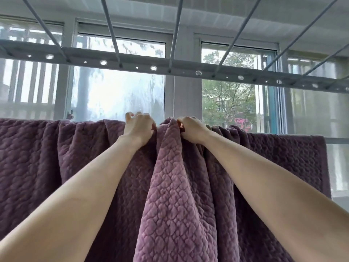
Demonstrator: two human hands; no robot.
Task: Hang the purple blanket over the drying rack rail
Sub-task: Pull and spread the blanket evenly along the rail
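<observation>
Both hands up top: my left hand [138,127] & right hand [192,129] each clenched on bunched blanket [179,195] | blanket draped over rail [336,140], gathered mid | risk: uneven pull, heavy side drags it off rail | nxt: spread folds outward

Your purple blanket [179,195] is matt quilted cloth (plush, pebbled texture); the overhead rack bar [188,68] is smooth grey-painted metal.

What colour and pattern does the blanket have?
Purple blanket, quilted in a small rounded, scale-like pattern; head view.
</observation>
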